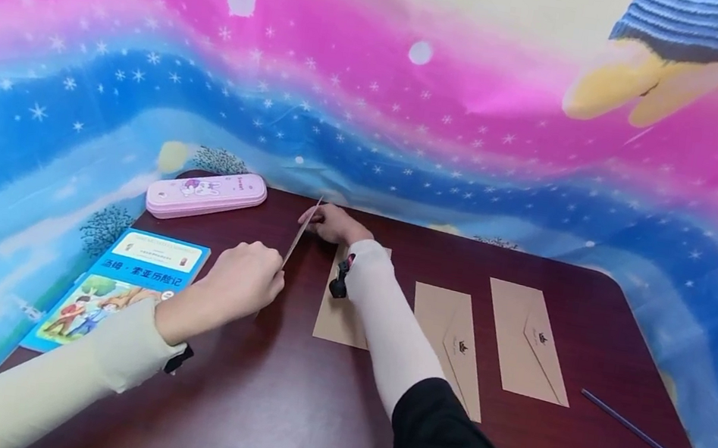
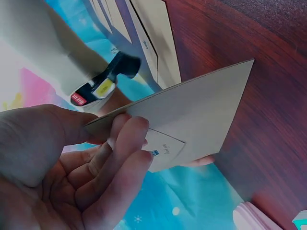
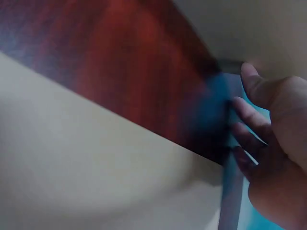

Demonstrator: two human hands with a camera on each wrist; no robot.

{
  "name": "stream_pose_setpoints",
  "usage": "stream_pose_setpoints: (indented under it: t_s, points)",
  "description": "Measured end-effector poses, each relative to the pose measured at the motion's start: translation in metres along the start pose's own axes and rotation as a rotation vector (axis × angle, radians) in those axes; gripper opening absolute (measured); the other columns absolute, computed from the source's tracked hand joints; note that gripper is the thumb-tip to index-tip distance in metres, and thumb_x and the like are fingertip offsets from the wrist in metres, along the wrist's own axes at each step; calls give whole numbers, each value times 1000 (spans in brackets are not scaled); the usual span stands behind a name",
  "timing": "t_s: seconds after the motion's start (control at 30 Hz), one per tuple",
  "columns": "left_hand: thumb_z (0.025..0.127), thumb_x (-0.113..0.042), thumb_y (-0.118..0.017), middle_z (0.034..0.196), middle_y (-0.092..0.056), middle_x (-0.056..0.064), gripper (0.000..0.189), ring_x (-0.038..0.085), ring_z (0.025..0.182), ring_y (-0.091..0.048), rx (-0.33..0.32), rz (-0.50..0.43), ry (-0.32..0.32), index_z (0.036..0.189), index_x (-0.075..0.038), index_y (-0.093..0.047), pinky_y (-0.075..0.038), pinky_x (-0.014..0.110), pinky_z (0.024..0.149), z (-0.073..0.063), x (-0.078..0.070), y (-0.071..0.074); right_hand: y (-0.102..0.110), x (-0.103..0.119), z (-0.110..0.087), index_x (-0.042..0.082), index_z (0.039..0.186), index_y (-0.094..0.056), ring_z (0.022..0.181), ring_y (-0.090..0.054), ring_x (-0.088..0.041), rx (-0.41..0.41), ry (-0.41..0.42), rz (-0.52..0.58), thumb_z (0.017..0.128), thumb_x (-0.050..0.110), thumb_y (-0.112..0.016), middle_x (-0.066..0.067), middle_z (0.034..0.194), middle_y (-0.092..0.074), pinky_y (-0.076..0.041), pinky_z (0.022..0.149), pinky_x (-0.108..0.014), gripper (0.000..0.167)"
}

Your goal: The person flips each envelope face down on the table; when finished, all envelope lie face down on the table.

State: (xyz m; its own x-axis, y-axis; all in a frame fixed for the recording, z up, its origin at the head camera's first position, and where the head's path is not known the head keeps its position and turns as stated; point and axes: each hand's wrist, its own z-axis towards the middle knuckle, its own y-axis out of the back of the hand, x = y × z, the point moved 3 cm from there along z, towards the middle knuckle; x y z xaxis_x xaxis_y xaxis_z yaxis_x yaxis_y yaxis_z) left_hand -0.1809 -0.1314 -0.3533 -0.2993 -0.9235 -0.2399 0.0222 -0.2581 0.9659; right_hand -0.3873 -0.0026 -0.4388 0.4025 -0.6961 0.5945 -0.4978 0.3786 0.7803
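Note:
A brown paper envelope [image 2: 201, 110] stands nearly edge-on above the table in the head view. My left hand [image 1: 244, 277] pinches its near edge between thumb and fingers. The left wrist view shows the envelope's pointed flap with small print, partly behind those fingers. At the far end, my right hand [image 1: 338, 225] holds the edge, with the thumb on one side and a fingertip showing past the other. Part of that grip is hidden behind the paper. Beneath the right wrist, another brown envelope [image 1: 339, 313] lies flat on the table, partly covered by the forearm.
Two more envelopes, one nearer [image 1: 443, 312] and one farther right [image 1: 515, 315], lie flap side up. A dark pencil-like stick [image 1: 646, 437] lies near the right edge. On the left are a pink pencil case [image 1: 211, 196] and a blue book [image 1: 138, 273]. A patterned cloth [image 1: 374, 119] hangs behind.

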Motion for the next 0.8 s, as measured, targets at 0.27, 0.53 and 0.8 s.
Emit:
stream_pose_setpoints:
  t_s: [0.27,0.53,0.8]
  points:
    - [95,-16,-67,57,-56,2,27,18,52,-56,-6,4,23,70,-9,-69,-47,34,47,-3,8,8,-3,-3,1,17,113,-68,109,-57,-21,-36,2,-53,106,32,-56,-2,116,-66,-37,113,-51,21]
    - [95,-11,-67,58,-57,2,22,16,54,-52,-35,-52,8,75,-6,-72,-41,30,50,-6,27,23,29,-12,-13,10,115,-71,106,-64,-18,-21,68,94,106,26,-58,-8,112,-71,-49,100,-33,23]
    - [100,-11,-60,69,-59,12,51,23,62,-59,100,-14,8,137,20,-46,-48,35,56,-3,40,14,56,-8,-22,7,128,-69,112,-67,-24,-44,59,130,104,23,-62,-13,119,-73,-52,103,-37,30]
